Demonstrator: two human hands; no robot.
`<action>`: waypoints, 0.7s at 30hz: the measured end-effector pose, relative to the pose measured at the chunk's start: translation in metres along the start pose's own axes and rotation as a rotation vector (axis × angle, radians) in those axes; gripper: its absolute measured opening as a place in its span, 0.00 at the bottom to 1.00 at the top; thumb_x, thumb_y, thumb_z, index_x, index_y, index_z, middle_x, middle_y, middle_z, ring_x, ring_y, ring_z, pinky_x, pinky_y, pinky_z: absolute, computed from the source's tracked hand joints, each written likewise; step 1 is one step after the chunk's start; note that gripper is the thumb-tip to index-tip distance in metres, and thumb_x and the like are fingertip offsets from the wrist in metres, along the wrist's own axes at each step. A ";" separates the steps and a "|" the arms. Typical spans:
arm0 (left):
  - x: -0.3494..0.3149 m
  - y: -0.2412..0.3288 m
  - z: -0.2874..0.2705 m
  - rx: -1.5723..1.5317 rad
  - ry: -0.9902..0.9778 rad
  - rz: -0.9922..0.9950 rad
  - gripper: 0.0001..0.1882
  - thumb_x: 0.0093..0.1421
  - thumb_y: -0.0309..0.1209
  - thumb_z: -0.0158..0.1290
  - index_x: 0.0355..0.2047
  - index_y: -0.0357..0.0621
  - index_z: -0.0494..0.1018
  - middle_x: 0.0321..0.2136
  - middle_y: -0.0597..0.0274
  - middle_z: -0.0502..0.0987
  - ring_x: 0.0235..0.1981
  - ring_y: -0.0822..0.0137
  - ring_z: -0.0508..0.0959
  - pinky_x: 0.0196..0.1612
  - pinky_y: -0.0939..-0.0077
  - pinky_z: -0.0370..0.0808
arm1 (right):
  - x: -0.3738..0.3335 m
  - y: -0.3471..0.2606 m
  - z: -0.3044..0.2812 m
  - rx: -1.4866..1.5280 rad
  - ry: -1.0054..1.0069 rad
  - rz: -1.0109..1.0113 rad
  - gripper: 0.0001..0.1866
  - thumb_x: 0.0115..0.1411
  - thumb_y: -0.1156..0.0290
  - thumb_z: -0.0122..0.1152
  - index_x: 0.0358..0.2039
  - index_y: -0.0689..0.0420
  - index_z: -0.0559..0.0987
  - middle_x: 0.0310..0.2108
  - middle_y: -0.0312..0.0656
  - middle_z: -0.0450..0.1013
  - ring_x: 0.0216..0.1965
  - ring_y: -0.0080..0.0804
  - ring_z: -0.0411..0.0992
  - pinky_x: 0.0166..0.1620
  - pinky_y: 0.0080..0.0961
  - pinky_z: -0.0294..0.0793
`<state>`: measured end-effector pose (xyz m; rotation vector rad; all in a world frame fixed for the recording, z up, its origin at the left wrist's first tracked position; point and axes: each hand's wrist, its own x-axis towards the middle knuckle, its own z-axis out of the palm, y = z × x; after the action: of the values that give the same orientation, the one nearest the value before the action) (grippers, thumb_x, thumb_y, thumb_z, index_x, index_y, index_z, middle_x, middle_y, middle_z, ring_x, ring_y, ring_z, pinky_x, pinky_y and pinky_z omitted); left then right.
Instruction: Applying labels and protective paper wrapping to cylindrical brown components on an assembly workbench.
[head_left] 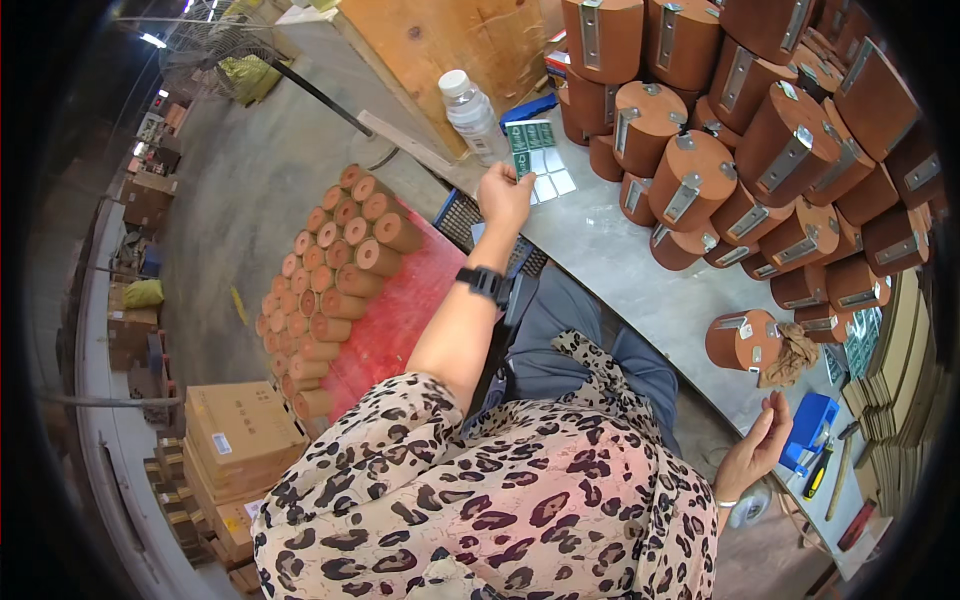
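My left hand [503, 197] reaches over the far left of the metal tabletop, fingers pinched at the edge of a sheet of labels [541, 160]. Green labels cover part of the sheet; its other squares are bare white. Whether a single label is between the fingertips I cannot make out. My right hand [757, 452] hovers at the table's near edge with its fingers stretched out and holds nothing. Nearest to it is a blue tape dispenser [808, 432]. Just beyond lies a brown cylinder [742, 340] with metal strips and a small label, next to a crumpled brown cloth [792, 355].
Brown cylinders with metal strips [695, 180] are piled high on the table [600, 250]. A clear bottle [473, 115] stands by the wooden board. A yellow-black screwdriver [818, 472] and a hammer [842, 470] lie right. Hollow cylinders [340, 255] stack on a red surface [400, 300] at left.
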<state>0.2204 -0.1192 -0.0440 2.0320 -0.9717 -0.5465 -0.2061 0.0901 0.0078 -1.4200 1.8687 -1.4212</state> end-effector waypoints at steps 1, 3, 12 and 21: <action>-0.006 -0.008 0.002 -0.002 -0.007 -0.004 0.15 0.54 0.34 0.67 0.36 0.38 0.77 0.33 0.60 0.80 0.33 0.71 0.78 0.39 0.77 0.74 | -0.003 -0.003 -0.002 0.016 -0.001 0.021 0.15 0.71 0.74 0.49 0.55 0.68 0.73 0.51 0.47 0.73 0.50 0.34 0.73 0.56 0.29 0.70; -0.054 0.015 -0.006 -0.648 -0.221 0.097 0.05 0.58 0.23 0.61 0.34 0.37 0.77 0.27 0.71 0.79 0.27 0.81 0.73 0.34 0.84 0.70 | -0.004 -0.016 -0.001 0.041 -0.089 0.028 0.13 0.69 0.77 0.51 0.51 0.68 0.74 0.48 0.47 0.74 0.47 0.33 0.73 0.54 0.28 0.71; -0.141 0.083 -0.073 0.037 -1.110 0.756 0.13 0.52 0.29 0.59 0.36 0.33 0.79 0.31 0.51 0.79 0.33 0.53 0.79 0.41 0.66 0.74 | 0.050 -0.121 0.080 -0.032 -0.598 -0.659 0.28 0.47 0.76 0.72 0.50 0.64 0.76 0.53 0.50 0.73 0.53 0.54 0.70 0.57 0.42 0.68; -0.141 0.069 -0.063 -0.852 -0.917 0.176 0.20 0.61 0.27 0.61 0.53 0.38 0.72 0.45 0.66 0.78 0.44 0.72 0.77 0.50 0.73 0.75 | 0.031 -0.097 0.081 0.135 -0.660 -0.195 0.06 0.62 0.74 0.64 0.33 0.65 0.80 0.20 0.39 0.72 0.21 0.25 0.68 0.29 0.22 0.67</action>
<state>0.1450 -0.0043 0.0542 0.8834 -1.1178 -1.5473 -0.1094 0.0275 0.0678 -1.7596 1.2244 -0.9566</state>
